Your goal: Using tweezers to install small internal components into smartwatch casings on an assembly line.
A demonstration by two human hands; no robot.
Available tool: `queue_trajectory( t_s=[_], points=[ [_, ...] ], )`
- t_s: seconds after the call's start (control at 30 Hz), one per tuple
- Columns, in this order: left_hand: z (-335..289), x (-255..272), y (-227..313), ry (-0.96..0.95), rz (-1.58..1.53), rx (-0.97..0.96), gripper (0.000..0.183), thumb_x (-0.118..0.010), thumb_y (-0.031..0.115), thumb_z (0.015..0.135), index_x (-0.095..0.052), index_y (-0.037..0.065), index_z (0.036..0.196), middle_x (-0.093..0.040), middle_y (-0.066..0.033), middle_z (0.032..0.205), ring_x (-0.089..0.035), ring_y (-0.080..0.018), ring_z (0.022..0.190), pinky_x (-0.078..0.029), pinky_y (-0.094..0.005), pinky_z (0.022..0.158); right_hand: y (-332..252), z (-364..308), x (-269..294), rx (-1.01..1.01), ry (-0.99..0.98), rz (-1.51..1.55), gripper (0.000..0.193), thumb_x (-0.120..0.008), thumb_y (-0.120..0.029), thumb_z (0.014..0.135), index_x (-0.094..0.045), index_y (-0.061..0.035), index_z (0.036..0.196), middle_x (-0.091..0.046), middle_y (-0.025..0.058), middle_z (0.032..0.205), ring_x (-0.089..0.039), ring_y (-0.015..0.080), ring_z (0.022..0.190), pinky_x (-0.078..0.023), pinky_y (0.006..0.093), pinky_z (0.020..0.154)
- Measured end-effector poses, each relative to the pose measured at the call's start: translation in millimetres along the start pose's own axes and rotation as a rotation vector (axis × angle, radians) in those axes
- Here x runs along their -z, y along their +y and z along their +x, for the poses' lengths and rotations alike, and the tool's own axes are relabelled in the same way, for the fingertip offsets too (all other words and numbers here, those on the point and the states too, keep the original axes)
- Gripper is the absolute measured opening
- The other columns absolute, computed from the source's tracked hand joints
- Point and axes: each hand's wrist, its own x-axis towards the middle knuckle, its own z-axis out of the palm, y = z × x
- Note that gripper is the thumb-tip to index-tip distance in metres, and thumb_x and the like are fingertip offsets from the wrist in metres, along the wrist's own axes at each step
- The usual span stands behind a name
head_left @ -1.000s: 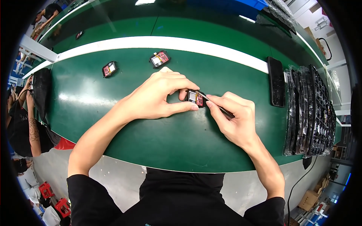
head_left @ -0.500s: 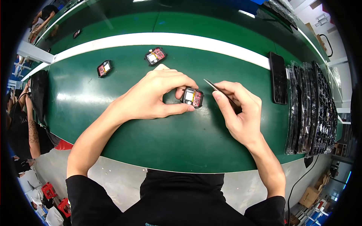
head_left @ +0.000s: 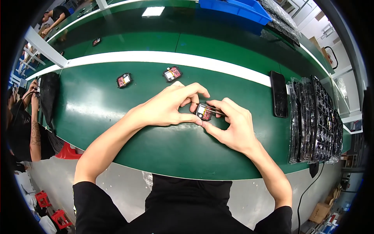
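Note:
My left hand point(head_left: 165, 105) holds a small black-framed watch body point(head_left: 201, 113) by its edge, thumb at the near side and fingers at the far side. It lies face up with red circuitry, a silver block and a yellow strip showing. My right hand point(head_left: 238, 126) is closed on metal tweezers point(head_left: 216, 112), whose prongs reach over the right part of the watch body. The right thumb is at the watch body's near edge. Whether the tweezer tips grip anything is too small to tell. Two similar opened watch bodies, one farther left point(head_left: 124, 80) and one nearer point(head_left: 172, 74), lie beyond my left hand.
A black phone-like slab point(head_left: 278, 94) lies on the green table point(head_left: 163, 152) at the right, beside stacked black plastic trays point(head_left: 315, 121). A white rail point(head_left: 148, 57) runs along the far edge, with a blue bin point(head_left: 235, 9) beyond. Another person's arm point(head_left: 35, 132) is at the left.
My right hand has moved left to the watch body, bringing the tweezers over it. My left hand still holds the watch body. The whole view has shifted slightly.

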Motion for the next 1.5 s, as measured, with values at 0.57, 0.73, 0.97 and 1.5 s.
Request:
queue_trajectory(
  t_s=[0.57, 0.73, 0.97, 1.5],
  points=[
    [-12, 12, 21, 0.307, 0.360, -0.101, 0.054, -0.100, 0.015, 0.075, -0.075, 0.006, 0.121, -0.068, -0.0073, 0.093, -0.058, -0.0226, 0.076, -0.052, -0.0355, 0.073, -15, -28, 95, 0.154, 0.210, -0.149, 0.044, -0.096, -0.024, 0.078, -0.075, -0.0027, 0.110, -0.069, 0.0067, 0.089, -0.073, 0.0233, 0.071, -0.058, 0.0341, 0.062],
    [-9, 16, 19, 0.499, 0.586, 0.023, 0.057, -0.093, 0.013, 0.080, -0.067, 0.004, 0.131, -0.067, -0.0165, 0.131, -0.065, -0.0408, 0.122, -0.053, -0.0484, 0.104, -10, -60, 203, 0.000, 0.499, -0.316, 0.043, -0.096, -0.026, 0.076, -0.075, -0.0039, 0.107, -0.070, 0.0076, 0.086, -0.070, 0.0197, 0.074, -0.058, 0.0331, 0.069],
    [-3, 18, -4, 0.532, 0.627, 0.087, 0.063, -0.090, 0.015, 0.088, -0.063, 0.002, 0.143, -0.067, -0.0180, 0.130, -0.064, -0.0398, 0.123, -0.051, -0.0489, 0.107, 96, -137, 332, -0.589, 0.807, -0.480, 0.039, -0.092, -0.033, 0.081, -0.080, -0.0031, 0.102, -0.082, 0.0062, 0.087, -0.077, 0.0135, 0.080, -0.060, 0.0305, 0.080],
    [-3, 25, 12, 0.290, 0.387, 0.016, 0.064, -0.092, 0.002, 0.080, -0.067, 0.001, 0.139, -0.070, -0.0170, 0.125, -0.069, -0.0366, 0.117, -0.056, -0.0453, 0.104, 120, -172, 367, -0.578, 0.816, -0.433, 0.035, -0.080, -0.032, 0.104, -0.083, 0.0016, 0.113, -0.078, 0.0060, 0.086, -0.071, 0.0119, 0.081, -0.056, 0.0302, 0.076]
  ],
)
